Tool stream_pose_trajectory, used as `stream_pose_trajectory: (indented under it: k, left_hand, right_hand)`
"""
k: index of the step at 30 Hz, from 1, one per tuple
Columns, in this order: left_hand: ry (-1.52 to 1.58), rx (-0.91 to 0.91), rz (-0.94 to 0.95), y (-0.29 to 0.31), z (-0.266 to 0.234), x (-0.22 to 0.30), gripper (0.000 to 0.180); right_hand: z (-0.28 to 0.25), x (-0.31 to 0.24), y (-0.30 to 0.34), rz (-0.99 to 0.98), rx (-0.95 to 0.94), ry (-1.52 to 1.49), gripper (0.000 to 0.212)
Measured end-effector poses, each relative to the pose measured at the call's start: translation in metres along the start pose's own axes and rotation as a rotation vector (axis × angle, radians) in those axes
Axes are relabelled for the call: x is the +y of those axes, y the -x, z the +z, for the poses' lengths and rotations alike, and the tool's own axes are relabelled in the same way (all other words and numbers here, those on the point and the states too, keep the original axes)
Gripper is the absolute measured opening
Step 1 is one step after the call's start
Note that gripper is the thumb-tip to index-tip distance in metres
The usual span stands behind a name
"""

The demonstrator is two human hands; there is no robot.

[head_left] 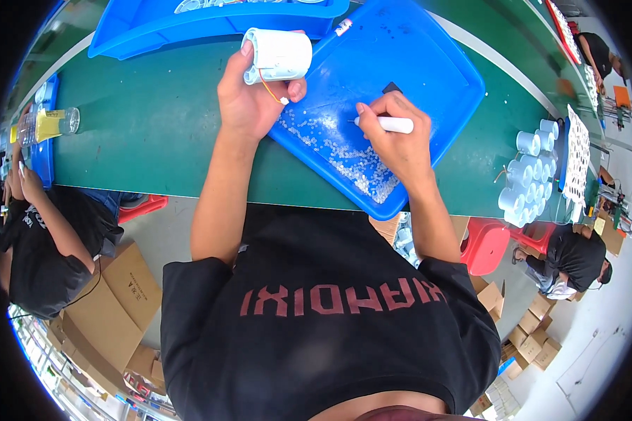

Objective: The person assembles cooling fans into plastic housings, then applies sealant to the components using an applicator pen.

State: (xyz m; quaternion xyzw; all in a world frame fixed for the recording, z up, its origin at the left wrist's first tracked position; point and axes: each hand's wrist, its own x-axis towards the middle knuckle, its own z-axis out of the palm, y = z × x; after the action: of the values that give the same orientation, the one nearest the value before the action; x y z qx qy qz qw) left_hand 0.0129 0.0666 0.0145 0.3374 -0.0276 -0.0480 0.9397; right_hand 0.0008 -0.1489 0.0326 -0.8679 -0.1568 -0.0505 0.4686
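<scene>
My left hand (249, 98) is closed round a white cylindrical plastic housing (282, 56), held up above the table between the two blue containers. A thin red and yellow wire (268, 87) with a small white plug hangs from the housing. My right hand (399, 133) grips a white pen-like tool (395, 125) with a thin tip pointing left. Below it lies a blue tray (428, 49), tilted across the table. Many tiny clear pieces (361, 168) are scattered along the tray's near-left part. What the tip touches, if anything, is too small to tell.
A blue bin (189, 31) with white parts stands at the far left. Several white housings (527, 179) are grouped on the right beside a white perforated sheet (576, 158). A plastic bottle (67, 121) stands left, near another person (56, 238). Red stools (486, 245) stand beyond the table edge.
</scene>
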Motion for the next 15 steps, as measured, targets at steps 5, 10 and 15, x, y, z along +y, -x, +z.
stream_pose_trajectory:
  k: [5, 10, 15]
  left_hand:
    - [0.180, -0.094, 0.012, -0.002, -0.017, -0.003, 0.062]
    - [0.057, -0.061, 0.026, -0.001, -0.007, -0.001, 0.059]
    - [-0.119, -0.106, 0.060, -0.001, -0.002, -0.005, 0.059]
  right_hand:
    - [-0.016, -0.005, 0.001, -0.089, -0.107, 0.169, 0.022]
    - [-0.065, 0.033, -0.002, 0.196, 0.015, 0.153, 0.022]
    - [-0.080, 0.052, -0.010, 0.343, 0.177, 0.041, 0.025]
